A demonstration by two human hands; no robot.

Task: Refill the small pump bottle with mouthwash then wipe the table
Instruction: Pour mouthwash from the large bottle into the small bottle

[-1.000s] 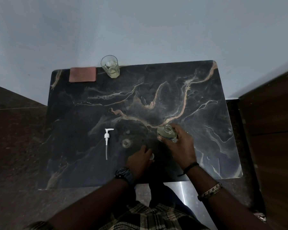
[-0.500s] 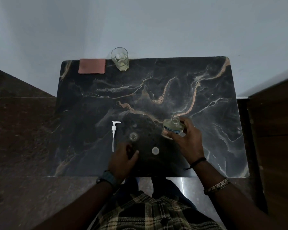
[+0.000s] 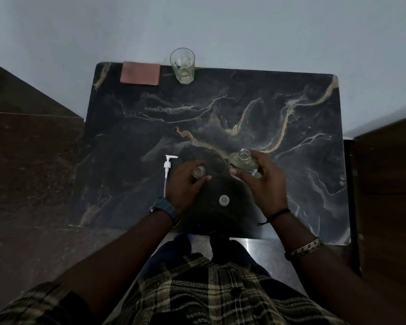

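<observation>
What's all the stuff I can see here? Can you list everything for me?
Table: one, black marble with tan veins, against the wall.
Cloth: one, reddish, far left corner.
Glass: one, clear, a little pale liquid inside, right of the cloth.
Pump: one, white, lying flat left of the left hand.
Small bottle: one, clear, open, in the left hand.
Mouthwash bottle: one, clear with pale liquid, open, in the right hand.
Cap: one, white, lying between the hands.
Left hand: grips the small bottle; dark watch.
Right hand: grips the mouthwash bottle; wristbands.
</observation>
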